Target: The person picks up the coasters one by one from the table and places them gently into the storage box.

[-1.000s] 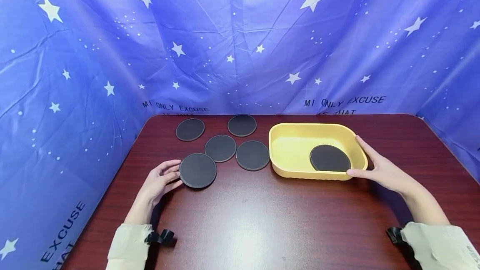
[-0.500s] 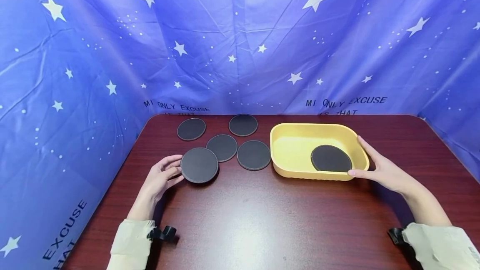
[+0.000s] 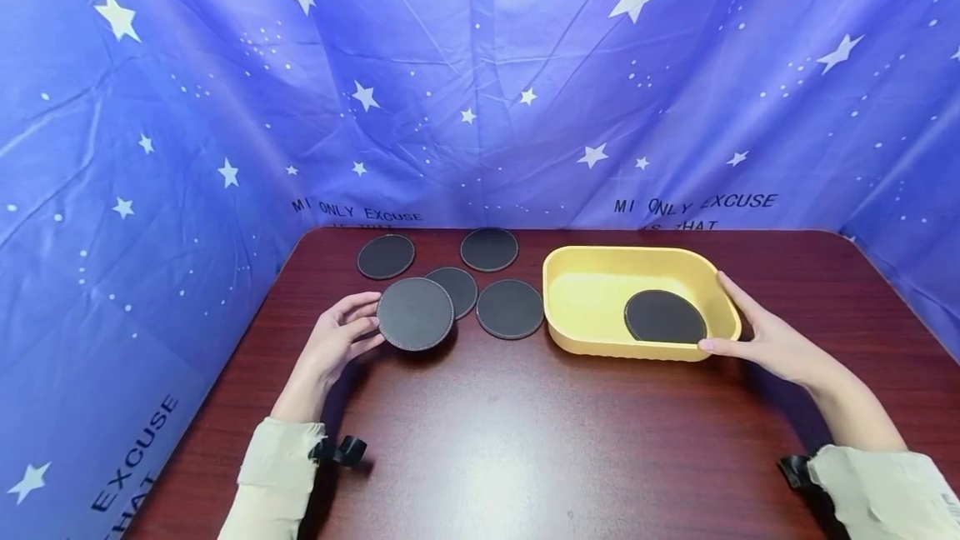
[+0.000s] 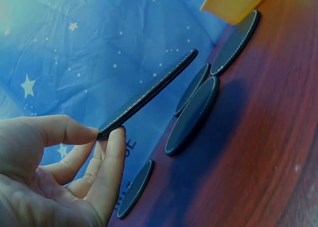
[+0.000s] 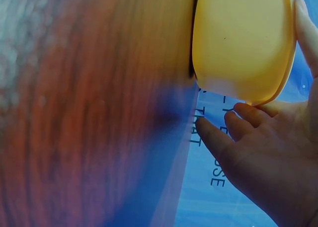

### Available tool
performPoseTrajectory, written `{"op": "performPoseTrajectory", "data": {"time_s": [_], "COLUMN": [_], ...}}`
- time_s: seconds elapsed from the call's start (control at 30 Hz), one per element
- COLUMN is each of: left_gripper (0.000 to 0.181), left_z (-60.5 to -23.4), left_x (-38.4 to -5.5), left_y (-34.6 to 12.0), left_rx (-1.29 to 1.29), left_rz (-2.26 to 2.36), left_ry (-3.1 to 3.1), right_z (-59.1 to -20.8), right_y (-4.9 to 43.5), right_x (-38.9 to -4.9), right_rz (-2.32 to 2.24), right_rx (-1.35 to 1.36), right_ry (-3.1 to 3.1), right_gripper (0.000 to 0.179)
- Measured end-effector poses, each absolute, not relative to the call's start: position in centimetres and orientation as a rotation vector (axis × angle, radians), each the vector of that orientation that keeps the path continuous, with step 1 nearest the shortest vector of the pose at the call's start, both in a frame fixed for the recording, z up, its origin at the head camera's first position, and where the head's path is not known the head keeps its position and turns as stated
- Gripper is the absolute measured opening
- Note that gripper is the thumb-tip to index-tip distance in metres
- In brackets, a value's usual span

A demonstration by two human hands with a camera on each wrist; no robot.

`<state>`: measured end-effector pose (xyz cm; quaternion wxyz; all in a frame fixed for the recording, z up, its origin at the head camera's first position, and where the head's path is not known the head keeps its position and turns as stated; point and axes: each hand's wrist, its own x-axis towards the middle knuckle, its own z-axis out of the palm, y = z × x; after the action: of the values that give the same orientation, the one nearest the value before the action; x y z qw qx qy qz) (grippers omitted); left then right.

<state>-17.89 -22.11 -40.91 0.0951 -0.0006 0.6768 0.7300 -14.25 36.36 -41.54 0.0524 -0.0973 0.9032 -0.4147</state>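
My left hand (image 3: 333, 346) pinches a round black coaster (image 3: 415, 314) by its left edge, thumb on top and fingers beneath. The left wrist view shows the held coaster (image 4: 149, 95) tilted and raised above the table, its pale stitching running along the rim. At the right, my right hand (image 3: 772, 346) holds the right end of a yellow plastic bin (image 3: 600, 347), thumb at the front rim and fingers along the outer side. One black coaster (image 3: 664, 316) lies inside this bin. In the right wrist view the bin's wall (image 5: 243, 43) fills the upper right.
Several more black coasters lie flat on the dark red wooden table (image 3: 480, 423): a back left coaster (image 3: 386, 257), a back middle coaster (image 3: 489, 249), one partly hidden coaster (image 3: 462, 290) and a coaster (image 3: 510, 309) beside the bin. A blue star-printed cloth (image 3: 465, 90) hangs behind.
My left hand has lifted the coaster off the table and moved it away from me and to the right, so it overlaps another coaster in view. The right hand and bin stay put.
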Motion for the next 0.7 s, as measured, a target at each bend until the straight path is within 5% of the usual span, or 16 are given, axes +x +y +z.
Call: {"op": "performPoseTrajectory", "data": {"time_s": [0.7], "left_gripper": [0.045], "left_z": [-40.1], "left_x": [-19.1], "left_y": [-18.8], "left_rx": [0.02], "left_rz": [2.175], "left_ry": [1.997], "right_z": [-41.7], "right_y": [36.4], "right_x": [-14.4], "right_rz": [-1.25], "right_rx": [-0.296], "right_ry": [2.749], "right_gripper": [0.105]}}
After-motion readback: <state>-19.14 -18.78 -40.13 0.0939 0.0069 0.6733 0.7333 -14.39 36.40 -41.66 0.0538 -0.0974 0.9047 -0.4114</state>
